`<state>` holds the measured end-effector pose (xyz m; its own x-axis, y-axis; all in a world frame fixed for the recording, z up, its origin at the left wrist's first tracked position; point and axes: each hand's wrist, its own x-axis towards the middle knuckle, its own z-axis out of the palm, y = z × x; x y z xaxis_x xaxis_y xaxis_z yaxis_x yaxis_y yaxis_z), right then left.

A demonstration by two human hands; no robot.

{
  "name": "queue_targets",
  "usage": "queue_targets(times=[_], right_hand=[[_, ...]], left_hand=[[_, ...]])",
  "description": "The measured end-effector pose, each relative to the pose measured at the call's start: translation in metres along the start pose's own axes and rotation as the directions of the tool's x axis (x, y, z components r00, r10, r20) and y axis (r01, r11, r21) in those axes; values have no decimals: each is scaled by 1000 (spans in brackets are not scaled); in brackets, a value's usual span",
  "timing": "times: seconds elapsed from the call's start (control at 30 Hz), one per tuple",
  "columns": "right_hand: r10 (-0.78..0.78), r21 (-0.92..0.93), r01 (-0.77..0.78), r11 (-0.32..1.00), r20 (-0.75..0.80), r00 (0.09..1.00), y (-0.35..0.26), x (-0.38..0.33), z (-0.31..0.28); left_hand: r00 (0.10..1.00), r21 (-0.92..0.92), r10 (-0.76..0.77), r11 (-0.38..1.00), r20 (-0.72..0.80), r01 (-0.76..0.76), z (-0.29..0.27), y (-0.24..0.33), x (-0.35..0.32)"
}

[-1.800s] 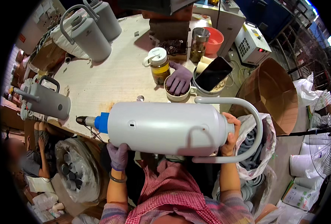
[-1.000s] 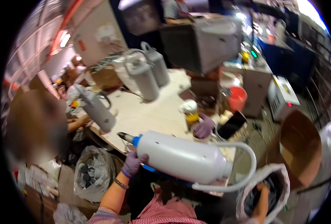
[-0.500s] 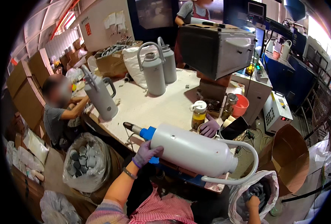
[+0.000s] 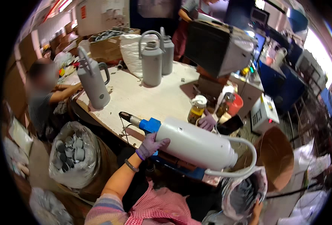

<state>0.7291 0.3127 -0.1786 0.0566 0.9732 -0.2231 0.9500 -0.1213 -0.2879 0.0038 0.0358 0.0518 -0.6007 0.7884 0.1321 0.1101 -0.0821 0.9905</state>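
Note:
A large grey thermos jug [image 4: 196, 144] lies sideways across the near table edge, its neck to the right, with a long looped grey handle [image 4: 253, 150]. At its left end sits a blue fixture [image 4: 151, 125] with a metal shaft and black tip. My left hand [image 4: 151, 145], in a purple glove, is closed around the jug's base beside this fixture; some fingers are hidden underneath. At lower right, my bare right hand [image 4: 256, 210] has its fingers curled at the rim of a white bag [image 4: 231, 204]. Dark grey parts [image 4: 243, 193] fill the bag.
Three grey jugs [image 4: 94, 84] stand on the white table [image 4: 132, 99]. A lidded jar [image 4: 198, 108], purple glove [image 4: 208, 120] and red cup [image 4: 235, 104] are near the jug. A bag of grey pieces [image 4: 74, 153] stands left, near a seated person [image 4: 42, 107]. Cardboard [image 4: 274, 157] stands right.
My right hand has come out from among the grey parts to the bag's right rim. My left hand stays on the jug. The whole view has shifted and tilted a little.

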Motion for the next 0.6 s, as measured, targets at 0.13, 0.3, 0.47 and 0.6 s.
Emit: queue_targets(times=[0.13, 0.3, 0.47, 0.6], right_hand=[[-224, -119, 208, 971, -144, 964, 35, -5, -26], [-294, 676, 468, 569, -365, 884, -185, -74, -156], [-405, 621, 641, 451, -497, 767, -234, -90, -186], [-456, 628, 689, 363, -525, 719, -241, -106, -195]], left_hand=[[999, -66, -21, 998, 31, 23, 5, -13, 14], [999, 16, -31, 999, -25, 31, -16, -21, 7], [996, 77, 74, 995, -50, -70, -14, -17, 6], [999, 53, 23, 998, -24, -22, -8, -14, 2]])
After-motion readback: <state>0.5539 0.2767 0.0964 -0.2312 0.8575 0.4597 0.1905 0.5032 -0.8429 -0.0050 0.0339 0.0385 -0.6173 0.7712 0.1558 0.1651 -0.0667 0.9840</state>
